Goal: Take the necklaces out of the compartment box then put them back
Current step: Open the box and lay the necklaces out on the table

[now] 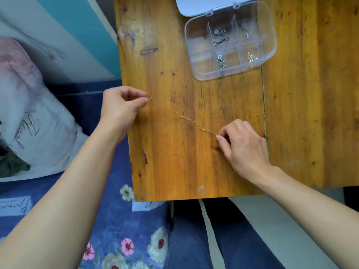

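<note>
Gold chain (182, 116) stretched taut between left hand (121, 107) and right hand (242, 144), each pinching one end, over the tabletop (165, 162). Box (230, 40) open, beyond the right hand. Risk: overpull snaps the chain; a slack pinch drops it, likely tangling.

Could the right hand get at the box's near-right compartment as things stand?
Probably not yet: the right hand pinches one end of the gold chain. The box is open, with bare table between.

gold necklace (182, 116), orange-brown table (174, 162), blue floral bedsheet (108, 220)
</note>
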Available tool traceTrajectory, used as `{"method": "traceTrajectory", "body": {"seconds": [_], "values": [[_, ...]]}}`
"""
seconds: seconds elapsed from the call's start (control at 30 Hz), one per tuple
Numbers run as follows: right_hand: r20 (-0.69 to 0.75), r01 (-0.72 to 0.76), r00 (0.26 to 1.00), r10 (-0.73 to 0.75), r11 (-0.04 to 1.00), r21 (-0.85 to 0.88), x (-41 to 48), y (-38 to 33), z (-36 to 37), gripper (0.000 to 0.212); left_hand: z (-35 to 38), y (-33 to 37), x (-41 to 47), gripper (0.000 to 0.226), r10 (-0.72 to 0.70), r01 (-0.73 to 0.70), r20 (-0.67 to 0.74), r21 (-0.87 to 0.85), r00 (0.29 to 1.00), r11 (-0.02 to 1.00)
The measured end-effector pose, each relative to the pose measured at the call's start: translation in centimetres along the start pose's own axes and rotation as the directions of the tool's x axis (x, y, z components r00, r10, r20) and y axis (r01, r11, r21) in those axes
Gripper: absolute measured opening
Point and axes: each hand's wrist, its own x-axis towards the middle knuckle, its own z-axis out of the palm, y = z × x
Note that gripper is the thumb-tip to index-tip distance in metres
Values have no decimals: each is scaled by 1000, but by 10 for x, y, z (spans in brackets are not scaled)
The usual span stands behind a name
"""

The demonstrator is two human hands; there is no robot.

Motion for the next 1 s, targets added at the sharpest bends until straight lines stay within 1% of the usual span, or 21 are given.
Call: {"method": "traceTrajectory", "body": {"seconds": [0.07, 0.1, 0.2, 0.23, 0.27, 0.33, 0.37, 0.43, 0.53, 0.63, 0.73, 0.9, 1.0], "values": [[-11, 2, 1000, -1, 998, 62, -6, 3, 0, 14, -4, 1, 5, 10, -36, 38, 28, -84, 999, 996], [-16, 5, 1000, -3, 996, 85, -8, 3, 1, 13, -6, 1, 8, 9, -41, 44, 33, -98, 999, 994], [-23, -9, 1000, 12, 994, 105, -12, 2, 4, 10, -5, 1, 16, 9, -10, 10, -6, -47, 1000, 999], [-23, -16, 1000, 19, 995, 101, -13, 0, 6, 9, -3, 2, 18, 7, 27, -27, -13, 16, 1000, 1000], [-23, -23, 999, 26, 995, 98, -15, -2, 8, 8, 0, 3, 18, 6, 83, -83, 6, 114, 997, 990], [-15, -42, 999, 44, 994, 100, -18, -4, 11, 9, 7, 3, 15, 20, 181, -209, 112, 342, 977, 916], [-9, -53, 998, 54, 993, 102, -20, -5, 12, 12, 11, 3, 13, 23, 190, -242, 163, 418, 968, 875], [0, -73, 997, 73, 992, 105, -21, -5, 14, 15, 16, 3, 14, 18, 170, -256, 213, 494, 962, 831], [25, -88, 996, 86, 991, 104, -24, -9, 13, 13, 16, 6, 23, 12, 156, -290, 279, 545, 948, 787], [71, -65, 996, 58, 992, 112, -25, -24, 16, 13, 12, 11, 32, 11, 213, -391, 353, 576, 911, 718], [105, -16, 994, 4, 994, 111, -23, -53, 26, 14, 10, 17, 43, 11, 274, -460, 381, 584, 883, 669], [152, 49, 986, -70, 989, 139, -13, -100, 50, 21, 7, 25, 59, 9, 270, -429, 358, 511, 894, 745], [154, 71, 984, -95, 985, 156, -12, -113, 57, 19, 4, 27, 67, 11, 286, -421, 331, 482, 899, 769]]}}
